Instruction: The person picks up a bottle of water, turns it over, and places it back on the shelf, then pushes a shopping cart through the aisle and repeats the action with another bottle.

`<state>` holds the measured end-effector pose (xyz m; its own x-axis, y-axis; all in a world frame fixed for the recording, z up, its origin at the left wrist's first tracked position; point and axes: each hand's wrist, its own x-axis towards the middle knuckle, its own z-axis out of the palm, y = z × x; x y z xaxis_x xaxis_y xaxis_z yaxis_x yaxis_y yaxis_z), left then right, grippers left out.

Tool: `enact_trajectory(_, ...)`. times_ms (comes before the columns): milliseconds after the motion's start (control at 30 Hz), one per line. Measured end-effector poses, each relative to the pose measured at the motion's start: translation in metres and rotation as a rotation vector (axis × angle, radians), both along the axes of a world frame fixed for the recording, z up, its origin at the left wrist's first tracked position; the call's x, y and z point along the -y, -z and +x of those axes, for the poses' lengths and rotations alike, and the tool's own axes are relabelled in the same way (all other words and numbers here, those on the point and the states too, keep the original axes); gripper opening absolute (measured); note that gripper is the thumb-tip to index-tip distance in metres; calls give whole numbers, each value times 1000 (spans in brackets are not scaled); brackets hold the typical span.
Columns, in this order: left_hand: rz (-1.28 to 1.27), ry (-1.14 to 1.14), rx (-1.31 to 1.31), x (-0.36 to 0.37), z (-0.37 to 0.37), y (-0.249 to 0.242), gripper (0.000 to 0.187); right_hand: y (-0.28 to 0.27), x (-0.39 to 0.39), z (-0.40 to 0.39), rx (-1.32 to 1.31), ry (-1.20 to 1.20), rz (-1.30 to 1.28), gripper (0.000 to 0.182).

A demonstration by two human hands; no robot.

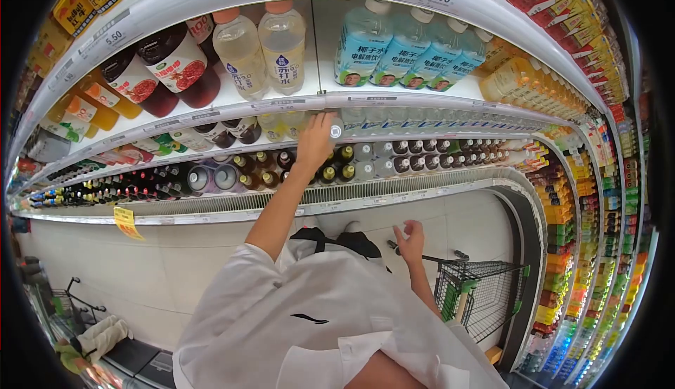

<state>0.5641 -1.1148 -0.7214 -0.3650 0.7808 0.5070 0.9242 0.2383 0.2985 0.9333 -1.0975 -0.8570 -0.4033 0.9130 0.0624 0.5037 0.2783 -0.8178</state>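
My left hand reaches up to the second shelf row, its fingers around a clear bottle with a white cap. Most of that bottle is hidden by the hand and the angle. Beside it stand bottles with yellow labels on one side and a row of clear bottles on the other. Over the floor hangs my right hand, loosely curled with thumb and fingers apart and nothing visible in it. It is nearest to the handle of a shopping cart.
Above are soda water bottles, blue-labelled coconut water bottles and dark juice bottles. Dark bottles fill the bottom row. A yellow tag hangs off the lower edge. More drink shelves curve along the right. Another person's legs show lower left.
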Motion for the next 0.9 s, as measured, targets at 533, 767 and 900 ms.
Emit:
enact_trajectory(533,-36,105,1051,62,40,-117,52,-173,6,-136,-477,-713,-792,76)
enact_trajectory(767,0,41,1039,55,36,-97,68,-189,22,-133,-523,-594,-752,59)
enact_trajectory(900,20,50,987,56,36,-96,67,-183,28,-133,-580,-570,-851,57)
